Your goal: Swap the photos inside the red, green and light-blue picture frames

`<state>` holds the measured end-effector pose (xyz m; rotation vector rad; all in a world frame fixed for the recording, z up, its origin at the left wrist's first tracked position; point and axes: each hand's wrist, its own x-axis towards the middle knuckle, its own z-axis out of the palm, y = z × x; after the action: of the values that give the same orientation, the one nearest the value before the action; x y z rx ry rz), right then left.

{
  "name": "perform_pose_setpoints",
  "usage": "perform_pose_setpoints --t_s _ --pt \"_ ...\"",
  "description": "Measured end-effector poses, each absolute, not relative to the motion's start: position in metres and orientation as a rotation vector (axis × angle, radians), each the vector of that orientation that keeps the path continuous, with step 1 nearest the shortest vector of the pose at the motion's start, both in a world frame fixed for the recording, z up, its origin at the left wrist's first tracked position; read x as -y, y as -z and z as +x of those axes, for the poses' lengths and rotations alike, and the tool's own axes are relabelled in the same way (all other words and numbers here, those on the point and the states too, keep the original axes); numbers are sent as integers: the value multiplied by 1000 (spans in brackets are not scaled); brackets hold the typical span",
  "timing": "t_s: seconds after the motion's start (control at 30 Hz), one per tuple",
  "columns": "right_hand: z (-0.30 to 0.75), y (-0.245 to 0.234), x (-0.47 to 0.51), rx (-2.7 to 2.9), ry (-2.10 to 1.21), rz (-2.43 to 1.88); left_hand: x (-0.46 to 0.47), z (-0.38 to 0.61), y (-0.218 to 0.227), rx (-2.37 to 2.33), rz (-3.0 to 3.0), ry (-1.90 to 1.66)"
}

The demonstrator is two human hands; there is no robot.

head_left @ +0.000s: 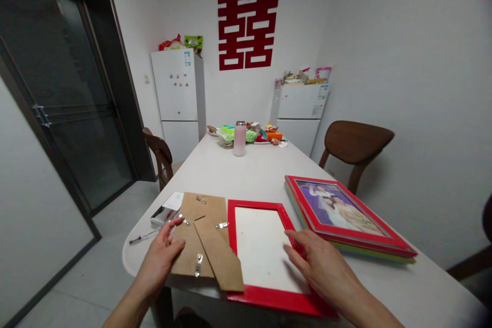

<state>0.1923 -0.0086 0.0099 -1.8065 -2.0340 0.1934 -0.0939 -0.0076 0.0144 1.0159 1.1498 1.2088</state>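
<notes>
A brown picture-frame backing board (184, 256) lies on the left, its metal clips and its fold-out stand (220, 259) facing up. My left hand (163, 251) is at the board's left edge, fingers and thumb apart. Beside the board, partly under the stand, is a red picture frame (269, 294) with a plain white panel (265, 246) inside. Over the frame's right side reaches my right hand (317, 259), thumb and forefinger spread; its other fingers are mostly hidden. Neither hand visibly grips anything.
At right is a stack of frames, topped by a red framed photo (338, 207). A pen (144, 237) and a small box (167, 210) lie left on the table (261, 174). Farther back stand a pink bottle (239, 139) and snack packets (226, 134). Chairs (355, 141) flank the table.
</notes>
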Motion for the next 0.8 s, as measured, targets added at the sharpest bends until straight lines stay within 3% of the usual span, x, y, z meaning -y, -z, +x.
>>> perform_pose_setpoints --t_s 0.23,0.47,0.67,0.8 --pt "207 12 11 1994 -147 -2032 2 -107 -4 -1399 1354 -1019" --pt "205 0 7 1863 -263 -1981 3 -102 -1 -2001 2039 -675" --pt "203 -19 21 1167 -1233 -1554 12 -70 -7 -1833 2255 -872" --pt "195 -32 31 910 -1456 -1260 32 -9 -15 -1368 2264 -899"
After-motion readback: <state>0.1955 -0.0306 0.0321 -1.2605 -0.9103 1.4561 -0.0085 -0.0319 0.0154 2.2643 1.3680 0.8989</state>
